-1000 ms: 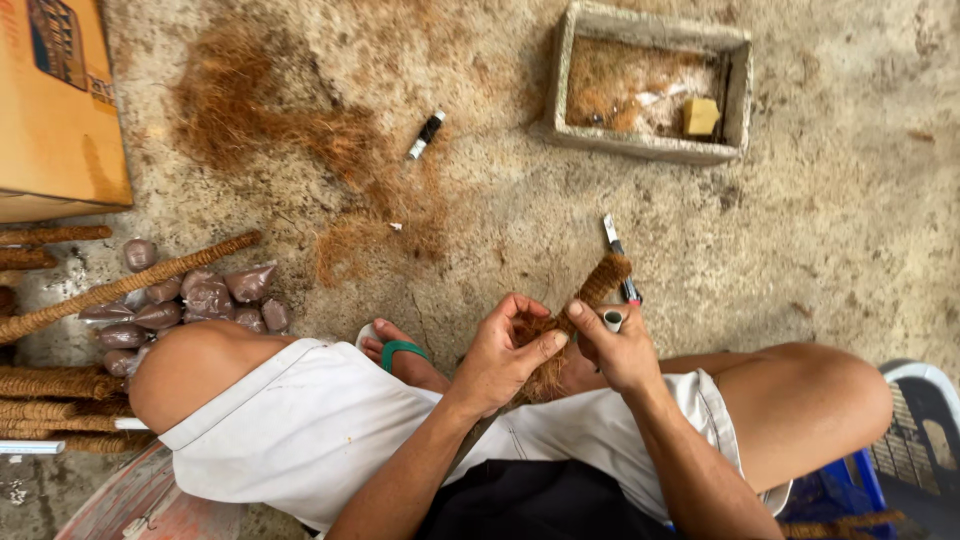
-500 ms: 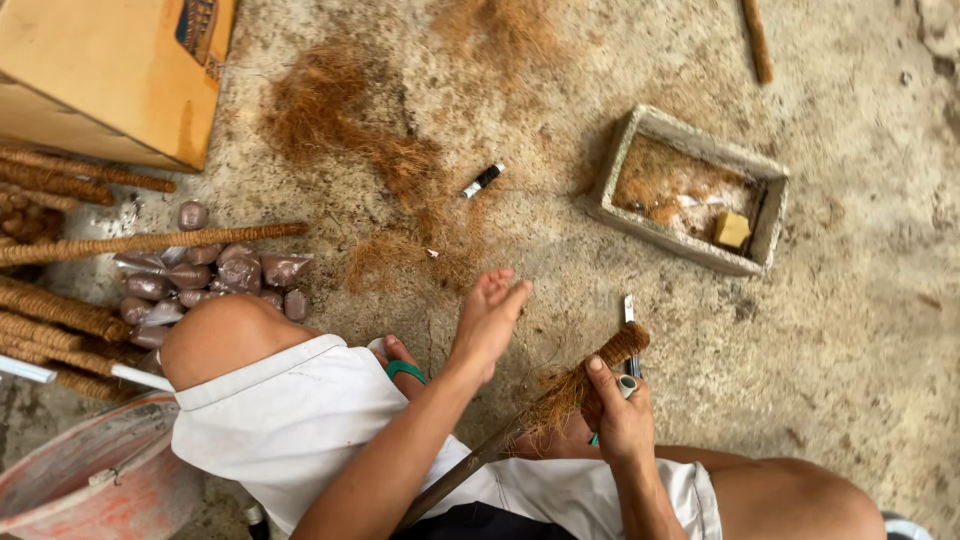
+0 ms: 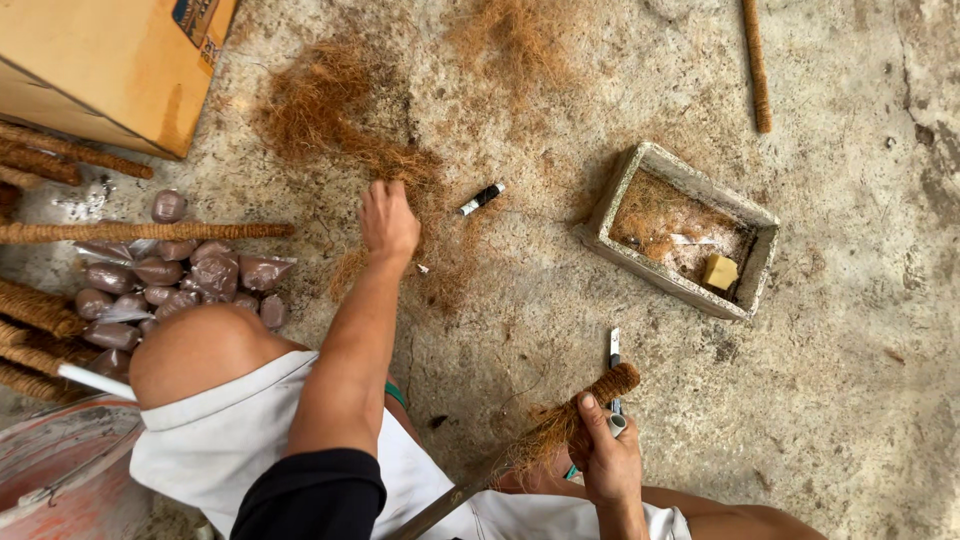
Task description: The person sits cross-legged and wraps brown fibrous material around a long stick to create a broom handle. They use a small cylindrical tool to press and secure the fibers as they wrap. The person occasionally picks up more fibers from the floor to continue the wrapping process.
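Observation:
My right hand [image 3: 606,458] grips a stick partly wrapped in brown coconut fibre [image 3: 585,402], low at the right above my leg, with loose strands hanging off it. A small cutter [image 3: 614,350] lies on the ground just beyond the stick's tip. My left hand [image 3: 388,222] reaches far forward, fingers curled down into the edge of a loose pile of coconut fibre [image 3: 335,115] on the concrete floor. Whether it holds strands is hidden under the palm. A small black and white tube [image 3: 482,199] lies to the right of that hand.
A concrete trough [image 3: 603,217] with fibre and a yellow block stands at the right. Several small brown filled bags [image 3: 160,275] and fibre-wrapped sticks [image 3: 140,232] lie at the left by a cardboard box [image 3: 110,60]. A bucket [image 3: 55,470] sits bottom left. Another stick [image 3: 756,65] lies top right.
My left hand has let go of the wrapped stick and stretched forward to the fibre pile. My right hand keeps the stick. The view has shifted right and forward.

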